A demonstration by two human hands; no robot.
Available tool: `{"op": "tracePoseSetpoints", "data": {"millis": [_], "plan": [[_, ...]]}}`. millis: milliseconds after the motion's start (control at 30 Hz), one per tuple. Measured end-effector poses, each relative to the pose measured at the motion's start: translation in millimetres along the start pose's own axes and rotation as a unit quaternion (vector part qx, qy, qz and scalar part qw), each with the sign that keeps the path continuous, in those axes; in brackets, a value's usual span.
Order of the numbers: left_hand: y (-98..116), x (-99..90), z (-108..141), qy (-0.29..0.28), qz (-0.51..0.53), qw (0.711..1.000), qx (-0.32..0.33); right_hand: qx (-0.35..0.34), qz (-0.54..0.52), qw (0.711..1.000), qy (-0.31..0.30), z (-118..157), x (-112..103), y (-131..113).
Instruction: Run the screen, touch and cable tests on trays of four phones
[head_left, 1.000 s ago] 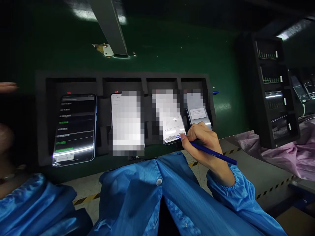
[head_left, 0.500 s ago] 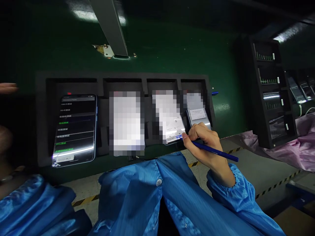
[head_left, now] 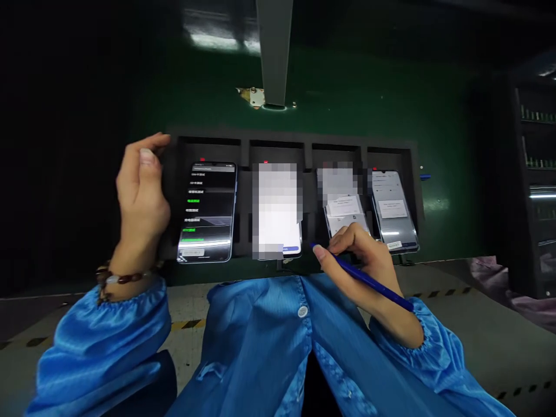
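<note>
My right hand (head_left: 362,258) grips a blue pen (head_left: 373,282), over the lower end of the third phone (head_left: 347,219), which shows a pop-up box. The pen's front end points at the gap between that phone and the second phone (head_left: 277,208), whose bright screen is mostly blurred out. My left hand (head_left: 141,188) is beside the tray's left end, fingers stretched out, holding nothing visible. Closest to it lies the leftmost phone (head_left: 208,211), with a dark list partly in green. The rightmost phone (head_left: 395,211) shows a pop-up box and a small label at its bottom.
The phones lie in separate compartments of a black tray (head_left: 245,152) on a green table (head_left: 347,110). A grey post (head_left: 275,52) stands behind it. Another blue pen (head_left: 425,176) lies past the tray's right end. A dark rack (head_left: 519,191) stands at the far right.
The view has swung left. My left hand has come in to the tray's left end. My right hand and pen have left the third phone's lower edge, and a pop-up now shows on it.
</note>
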State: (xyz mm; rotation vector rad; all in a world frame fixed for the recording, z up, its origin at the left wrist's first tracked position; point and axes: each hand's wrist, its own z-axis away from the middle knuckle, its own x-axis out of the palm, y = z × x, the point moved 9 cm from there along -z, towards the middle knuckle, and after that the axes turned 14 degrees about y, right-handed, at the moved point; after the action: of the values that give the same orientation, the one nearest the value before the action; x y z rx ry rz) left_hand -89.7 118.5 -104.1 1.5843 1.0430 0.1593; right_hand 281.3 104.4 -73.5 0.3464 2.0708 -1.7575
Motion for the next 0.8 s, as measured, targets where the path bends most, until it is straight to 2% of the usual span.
{"op": "tracePoseSetpoints", "data": {"millis": [133, 300, 633, 800], "plan": [[4, -3.4, 6, 0.005, -0.003, 0.999, 0.047, -0.057, 0.008, 0.998, -0.016, 2, 20, -17], [2, -5.2, 6, -0.006, -0.036, 0.998, 0.055, -0.056, 0.019, 0.997, -0.046, 3, 32, -22], [8, -3.3, 7, -0.007, -0.050, 0.996, 0.069, -0.055, 0.038, 0.995, -0.077, 6, 39, -23], [8, -3.1, 7, -0.008, -0.051, 0.996, 0.074, -0.056, 0.033, 0.996, -0.057, 4, 34, -21]]}}
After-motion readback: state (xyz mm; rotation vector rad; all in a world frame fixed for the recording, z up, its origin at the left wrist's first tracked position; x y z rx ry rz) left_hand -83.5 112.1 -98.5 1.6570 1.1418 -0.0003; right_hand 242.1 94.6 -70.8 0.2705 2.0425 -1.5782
